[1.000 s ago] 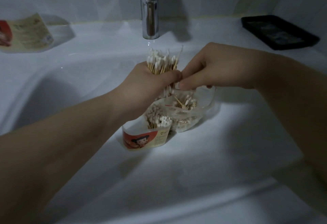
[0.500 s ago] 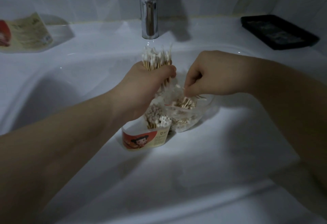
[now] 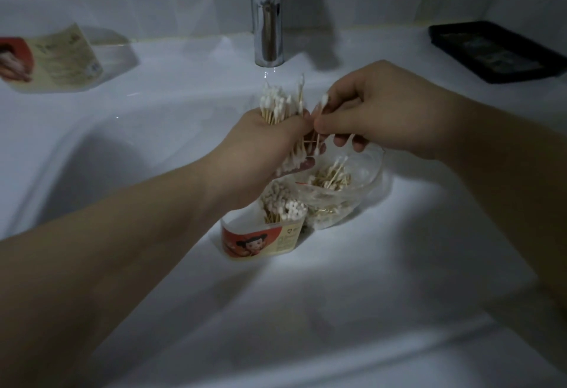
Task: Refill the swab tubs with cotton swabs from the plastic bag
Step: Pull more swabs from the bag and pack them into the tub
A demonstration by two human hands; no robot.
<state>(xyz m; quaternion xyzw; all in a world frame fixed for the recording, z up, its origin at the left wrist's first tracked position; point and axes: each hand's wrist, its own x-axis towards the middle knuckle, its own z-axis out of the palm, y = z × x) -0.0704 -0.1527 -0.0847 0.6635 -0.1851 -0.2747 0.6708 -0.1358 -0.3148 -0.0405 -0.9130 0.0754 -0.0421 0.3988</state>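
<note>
My left hand (image 3: 260, 145) grips an upright bundle of cotton swabs (image 3: 280, 104), white tips sticking out above and below the fist. My right hand (image 3: 368, 111) pinches a few swabs (image 3: 319, 111) right beside that bundle, touching the left hand. Below them, in the sink basin, stands an open swab tub (image 3: 260, 242) with a red cartoon label, partly filled with upright swabs. Beside it on the right lies the clear plastic bag (image 3: 352, 191), open, with loose swabs inside.
A chrome faucet (image 3: 268, 13) rises behind the hands. A second labelled tub (image 3: 61, 59) lies on its side on the sink ledge at far left. A black tray (image 3: 497, 50) sits on the ledge at right. The white basin (image 3: 337, 311) slopes toward me.
My right hand dipped into the bag, picked out a few swabs and rose back to the bundle. My left hand stayed in place holding its bundle.
</note>
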